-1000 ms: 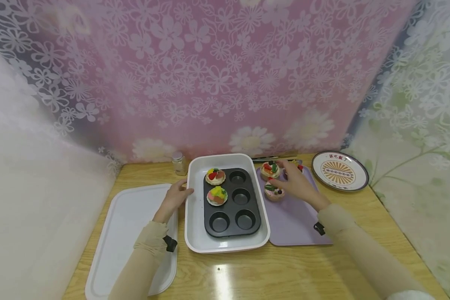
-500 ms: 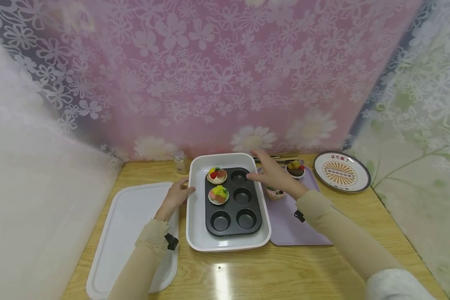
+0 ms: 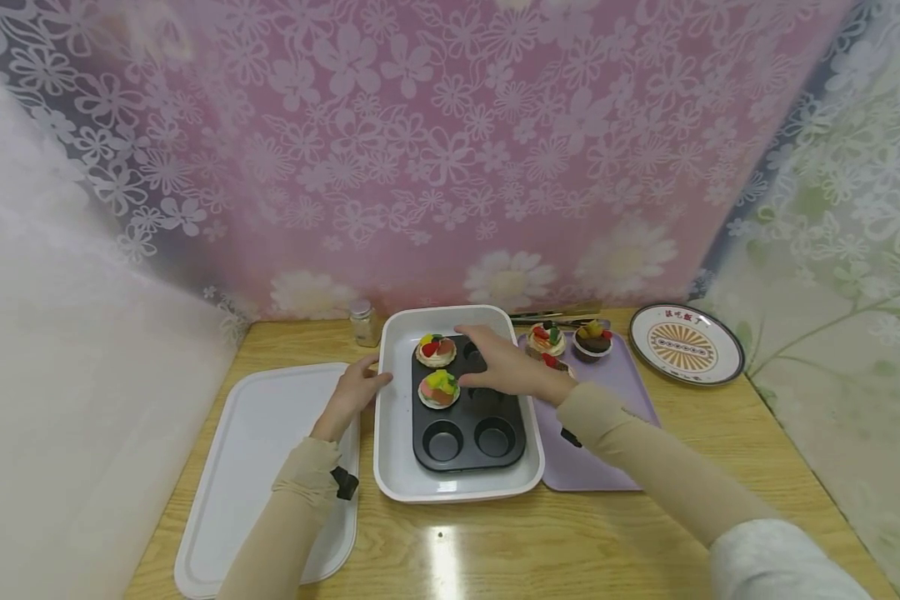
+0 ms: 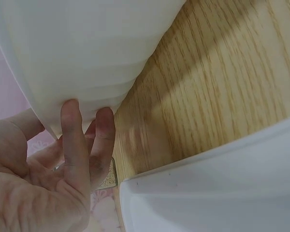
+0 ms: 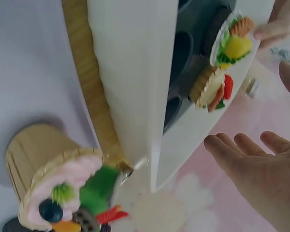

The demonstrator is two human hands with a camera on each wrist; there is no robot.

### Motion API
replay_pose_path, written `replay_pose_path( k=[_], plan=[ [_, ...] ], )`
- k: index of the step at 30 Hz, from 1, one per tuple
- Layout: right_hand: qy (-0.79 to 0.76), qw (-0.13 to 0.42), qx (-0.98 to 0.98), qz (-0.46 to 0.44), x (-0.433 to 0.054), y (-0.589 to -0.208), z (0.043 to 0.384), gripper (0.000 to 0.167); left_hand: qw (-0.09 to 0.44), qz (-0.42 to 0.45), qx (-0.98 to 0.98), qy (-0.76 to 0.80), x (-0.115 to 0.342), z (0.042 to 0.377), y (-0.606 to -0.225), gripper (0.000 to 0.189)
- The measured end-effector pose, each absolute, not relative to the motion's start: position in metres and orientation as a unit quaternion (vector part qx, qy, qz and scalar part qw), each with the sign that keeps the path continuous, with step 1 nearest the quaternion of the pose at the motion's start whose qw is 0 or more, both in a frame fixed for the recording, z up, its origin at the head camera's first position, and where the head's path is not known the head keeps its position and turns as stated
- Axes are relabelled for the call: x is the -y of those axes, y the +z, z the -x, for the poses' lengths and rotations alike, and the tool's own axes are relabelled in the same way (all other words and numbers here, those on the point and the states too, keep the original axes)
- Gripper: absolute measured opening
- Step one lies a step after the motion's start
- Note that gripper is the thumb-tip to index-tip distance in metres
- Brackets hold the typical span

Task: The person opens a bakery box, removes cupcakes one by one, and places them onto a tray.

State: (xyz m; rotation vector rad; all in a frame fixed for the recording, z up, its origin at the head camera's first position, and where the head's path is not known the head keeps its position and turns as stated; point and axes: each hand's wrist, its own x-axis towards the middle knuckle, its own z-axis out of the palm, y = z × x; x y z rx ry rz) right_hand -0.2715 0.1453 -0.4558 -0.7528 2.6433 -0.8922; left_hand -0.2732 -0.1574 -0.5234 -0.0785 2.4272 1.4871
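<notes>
My left hand holds the left wall of a deep white tray, thumb over the rim and fingers against the outside. Inside the tray lies a black muffin tin. Two toy cakes sit in its left column: a red-and-yellow-topped one at the back and a yellow-topped one below it. Over the tin's right column hovers my right hand, fingers spread and holding nothing. Its thumb and fingertips point toward these cakes; the right wrist view shows a gap between them and the hand.
On the right, a purple tray bears a strawberry-topped cupcake, a chocolate one and a pink-cream one. Beyond it lies a patterned plate. A white tray is at left, a small jar behind.
My right hand has moved left, from the cupcakes on the purple tray to above the muffin tin, carrying nothing. My left hand keeps its hold on the deep tray.
</notes>
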Motion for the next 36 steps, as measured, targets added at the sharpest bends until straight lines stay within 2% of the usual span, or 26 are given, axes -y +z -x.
replay_pose_path(
  k=[5,13,22,36],
  plan=[
    [-0.287,0.122,-0.906,0.285,-0.131,-0.463,0.269,0.088,0.146,0.027,-0.842,0.518,0.157,0.273,-0.524,0.055],
    [-0.264,0.164,-0.91,0.273,-0.112,-0.471,0.267,0.086,0.145,0.028,-0.847,0.511,0.157,0.274,-0.524,0.056],
    [-0.246,0.158,-0.907,0.303,-0.1,-0.483,0.269,0.083,0.143,0.028,-0.845,0.515,0.157,0.275,-0.526,0.057],
    [-0.213,0.187,-0.913,0.295,-0.085,-0.484,0.269,0.079,0.141,0.024,-0.841,0.522,0.158,0.273,-0.525,0.055]
  ],
)
